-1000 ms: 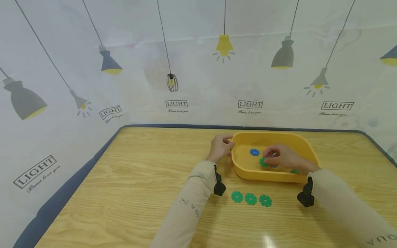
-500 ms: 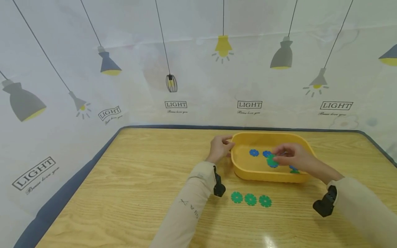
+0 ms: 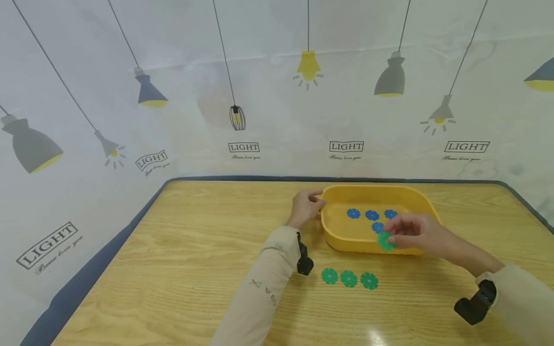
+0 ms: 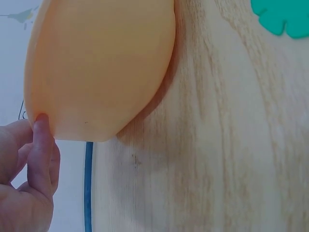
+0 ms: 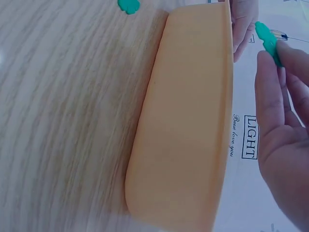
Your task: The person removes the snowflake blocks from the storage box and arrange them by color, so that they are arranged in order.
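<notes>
My left hand (image 3: 304,209) pinches the left rim of a yellow plastic tub (image 3: 350,245); the left wrist view shows the fingers (image 4: 41,159) at the tub's edge. A green notched, flower-shaped plastic disc (image 3: 385,241) is pinched between thumb and fingers of my right hand (image 3: 417,234), above the tub's front wall. In the right wrist view, this disc (image 5: 268,42) stands edge-on, higher than the rim. Several blue discs (image 3: 353,213) of the same shape lie on the tub floor, and the right hand hides part of that floor.
Three green discs (image 3: 348,278) lie flat in a row on the wooden table (image 3: 195,269), in front of the tub. Behind the table's dark far edge hangs a pale wall covering (image 3: 277,96) printed with lamps.
My right hand has lifted the green disc from the tub floor and brought it rightward and nearer to me, uncovering blue discs. My left hand keeps its hold on the rim.
</notes>
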`<state>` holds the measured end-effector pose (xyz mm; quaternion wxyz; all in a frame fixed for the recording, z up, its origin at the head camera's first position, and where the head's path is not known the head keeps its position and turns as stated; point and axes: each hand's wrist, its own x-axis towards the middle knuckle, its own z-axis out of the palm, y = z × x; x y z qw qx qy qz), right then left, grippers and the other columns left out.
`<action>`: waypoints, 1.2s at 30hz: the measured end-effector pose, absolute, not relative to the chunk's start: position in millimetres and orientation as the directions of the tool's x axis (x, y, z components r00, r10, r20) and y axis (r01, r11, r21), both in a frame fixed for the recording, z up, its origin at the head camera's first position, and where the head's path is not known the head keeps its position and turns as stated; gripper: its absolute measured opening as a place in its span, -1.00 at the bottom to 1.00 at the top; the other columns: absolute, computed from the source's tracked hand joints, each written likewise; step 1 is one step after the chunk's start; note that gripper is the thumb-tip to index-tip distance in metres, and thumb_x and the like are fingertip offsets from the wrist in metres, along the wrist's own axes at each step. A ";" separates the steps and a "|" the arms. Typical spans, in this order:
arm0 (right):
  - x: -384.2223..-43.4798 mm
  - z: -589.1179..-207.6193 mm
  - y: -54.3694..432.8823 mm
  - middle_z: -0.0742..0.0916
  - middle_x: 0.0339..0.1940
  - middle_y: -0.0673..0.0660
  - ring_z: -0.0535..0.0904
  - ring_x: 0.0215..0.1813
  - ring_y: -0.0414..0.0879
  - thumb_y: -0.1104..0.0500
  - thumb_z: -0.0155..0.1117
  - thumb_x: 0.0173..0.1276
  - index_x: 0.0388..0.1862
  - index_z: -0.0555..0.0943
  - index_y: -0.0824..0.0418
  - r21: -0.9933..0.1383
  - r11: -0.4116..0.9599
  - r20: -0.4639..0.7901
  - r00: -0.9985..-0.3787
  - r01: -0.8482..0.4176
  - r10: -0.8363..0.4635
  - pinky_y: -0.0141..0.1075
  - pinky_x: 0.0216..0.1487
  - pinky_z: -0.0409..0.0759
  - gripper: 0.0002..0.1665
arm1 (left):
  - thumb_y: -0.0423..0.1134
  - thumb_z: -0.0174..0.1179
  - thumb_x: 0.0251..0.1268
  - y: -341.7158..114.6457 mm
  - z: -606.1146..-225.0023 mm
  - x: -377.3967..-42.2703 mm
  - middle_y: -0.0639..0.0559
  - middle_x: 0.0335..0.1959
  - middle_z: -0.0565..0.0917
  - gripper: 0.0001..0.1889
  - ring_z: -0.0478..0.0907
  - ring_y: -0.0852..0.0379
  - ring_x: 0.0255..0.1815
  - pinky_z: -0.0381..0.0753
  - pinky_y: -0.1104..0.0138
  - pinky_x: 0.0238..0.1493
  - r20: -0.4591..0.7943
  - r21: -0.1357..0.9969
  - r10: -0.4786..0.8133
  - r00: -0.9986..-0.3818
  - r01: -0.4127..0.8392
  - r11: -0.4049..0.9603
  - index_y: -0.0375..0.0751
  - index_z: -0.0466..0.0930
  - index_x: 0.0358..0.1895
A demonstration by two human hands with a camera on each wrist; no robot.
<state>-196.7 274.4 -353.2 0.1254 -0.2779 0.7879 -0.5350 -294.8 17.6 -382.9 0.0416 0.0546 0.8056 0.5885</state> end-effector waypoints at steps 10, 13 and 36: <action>-178.9 -362.0 277.2 0.63 -0.33 -0.02 0.54 -0.33 -0.25 0.45 0.04 0.25 -0.17 0.51 0.37 -0.918 0.192 0.134 -0.727 -0.348 -0.673 -0.34 -0.38 0.61 -0.81 | -0.39 0.15 0.15 17.4 -382.2 -295.4 -0.10 -0.38 0.52 -0.64 0.58 -0.11 -0.37 0.62 0.40 -0.60 -0.023 0.957 0.139 -0.990 0.018 0.291 -0.26 0.50 0.06; -174.3 -367.6 278.6 0.63 -0.31 -0.03 0.54 -0.31 -0.25 0.45 0.05 0.24 -0.17 0.51 0.37 -0.918 0.190 0.131 -0.720 -0.347 -0.682 -0.35 -0.38 0.60 -0.81 | -0.39 0.15 0.15 17.0 -381.4 -296.4 -0.10 -0.39 0.52 -0.64 0.58 -0.07 -0.41 0.63 0.39 -0.60 -0.019 0.958 0.131 -0.991 0.019 0.286 -0.26 0.50 0.06; -170.1 -417.2 281.2 0.62 -0.39 -0.10 0.47 -0.36 -0.35 0.32 0.24 0.14 -0.31 0.59 0.34 -0.788 0.473 0.083 -0.829 -0.395 -0.553 -0.45 -0.41 0.54 -0.87 | -0.39 0.13 0.17 15.1 -381.4 -293.6 -0.07 -0.38 0.51 -0.63 0.58 -0.04 -0.39 0.64 0.40 -0.54 -0.036 0.968 0.157 -0.987 0.004 0.249 -0.27 0.47 0.09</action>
